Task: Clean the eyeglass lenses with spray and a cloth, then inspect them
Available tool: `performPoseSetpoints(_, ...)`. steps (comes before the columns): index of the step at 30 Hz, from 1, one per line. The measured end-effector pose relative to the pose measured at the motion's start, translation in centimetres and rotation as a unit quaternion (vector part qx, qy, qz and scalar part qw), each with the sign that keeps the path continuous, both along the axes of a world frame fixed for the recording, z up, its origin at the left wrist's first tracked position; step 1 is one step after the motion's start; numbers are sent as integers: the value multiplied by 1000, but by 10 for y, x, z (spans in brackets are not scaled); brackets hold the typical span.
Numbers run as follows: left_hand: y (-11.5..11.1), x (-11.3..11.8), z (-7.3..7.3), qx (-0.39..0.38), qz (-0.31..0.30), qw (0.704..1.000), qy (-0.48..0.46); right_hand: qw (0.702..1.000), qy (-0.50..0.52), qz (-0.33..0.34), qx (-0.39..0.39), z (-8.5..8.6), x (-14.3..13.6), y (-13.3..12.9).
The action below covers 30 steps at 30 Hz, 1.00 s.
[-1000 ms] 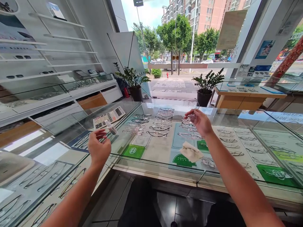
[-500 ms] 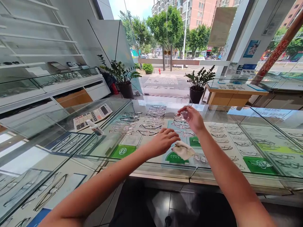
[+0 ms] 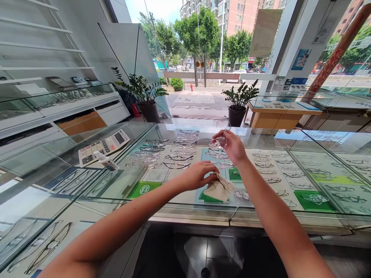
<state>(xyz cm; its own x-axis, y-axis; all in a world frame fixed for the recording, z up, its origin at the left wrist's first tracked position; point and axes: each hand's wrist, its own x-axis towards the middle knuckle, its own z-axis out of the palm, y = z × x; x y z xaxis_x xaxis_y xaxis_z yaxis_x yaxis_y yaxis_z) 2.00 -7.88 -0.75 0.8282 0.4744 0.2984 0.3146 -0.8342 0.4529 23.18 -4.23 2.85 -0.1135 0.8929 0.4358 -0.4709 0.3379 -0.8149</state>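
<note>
Thin-framed, clear-lensed glasses (image 3: pixel 222 141) are pinched in my right hand (image 3: pixel 234 147), raised a little above the glass counter. My left hand (image 3: pixel 199 175) is closed on the upper edge of a beige cloth (image 3: pixel 219 188), which hangs or lies over a green card at the counter's front part. The two hands are apart, the right one farther forward. Beneath the glass, rows of spectacle frames (image 3: pixel 178 157) show to the left of my right hand.
On the glass at the left are a calculator (image 3: pixel 104 147) and a small white bottle (image 3: pixel 106 161). The counter's front edge (image 3: pixel 197 217) runs below my forearms. Two potted plants (image 3: pixel 238 112) (image 3: pixel 148 110) stand beyond the counter.
My left hand has closed on the cloth and pulled it slightly left; before, its fingers were spread beside it. My right hand still holds the glasses. The view has shifted slightly.
</note>
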Motion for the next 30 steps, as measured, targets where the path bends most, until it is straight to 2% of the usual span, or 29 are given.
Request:
performPoseSetpoints(4,-9,2,10,-187,65,973,-114,1000,-5,-4,-6,0,1,1)
performPoseSetpoints(8,-7,3,33,-282,96,929,-219,1000,-2,-14,-6,-1,3,2)
performPoseSetpoints(10,-1,1,49,-253,143,926,-242,1000,-3,-12,-10,-1,4,2)
performPoseSetpoints(13,11,-5,73,-108,241,938,-224,1000,-7,-6,-16,0,5,2)
performPoseSetpoints(14,15,-7,79,-70,263,938,-215,1000,-8,-6,-18,0,5,2)
performPoseSetpoints(16,26,-9,87,-43,289,932,-216,1000,-9,-8,-23,0,5,2)
performPoseSetpoints(20,49,-11,84,-67,326,905,-265,1000,-13,-4,-20,1,4,0)
performPoseSetpoints(26,69,-12,57,-135,329,866,-352,999,-37,26,-11,3,0,-7)
performPoseSetpoints(30,71,-11,44,-228,340,825,-390,994,-80,73,-17,3,-3,-11)
